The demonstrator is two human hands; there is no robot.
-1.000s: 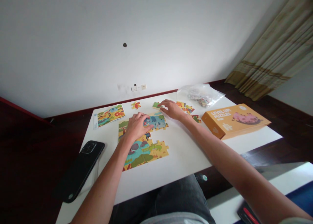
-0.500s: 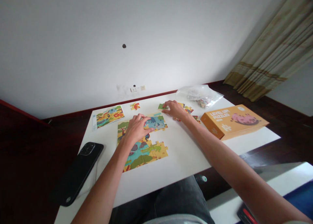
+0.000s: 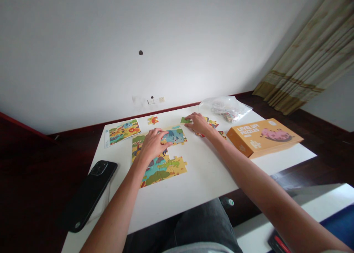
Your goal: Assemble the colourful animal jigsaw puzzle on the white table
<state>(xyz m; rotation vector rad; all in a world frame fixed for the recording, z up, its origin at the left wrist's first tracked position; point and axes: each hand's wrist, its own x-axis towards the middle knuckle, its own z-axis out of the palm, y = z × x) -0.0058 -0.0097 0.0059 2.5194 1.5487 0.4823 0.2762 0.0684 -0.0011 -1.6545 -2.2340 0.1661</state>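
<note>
A partly joined colourful jigsaw [image 3: 162,166] lies in the middle of the white table [image 3: 199,179]. My left hand [image 3: 152,144] rests flat on its upper part, fingers spread over a blue elephant picture. My right hand [image 3: 197,123] is further back and to the right, with its fingertips on a small green puzzle piece [image 3: 184,120]. Several loose pieces [image 3: 212,125] lie just beyond and beside that hand.
A black phone [image 3: 90,192] lies at the table's left edge. A printed picture card [image 3: 123,130] sits at the back left, and a lone piece [image 3: 152,120] behind the jigsaw. An orange puzzle box [image 3: 262,135] and a clear plastic bag [image 3: 225,107] are on the right.
The jigsaw has slid a little to the left and back under my left hand. My right hand has shifted the green piece slightly to the right.
</note>
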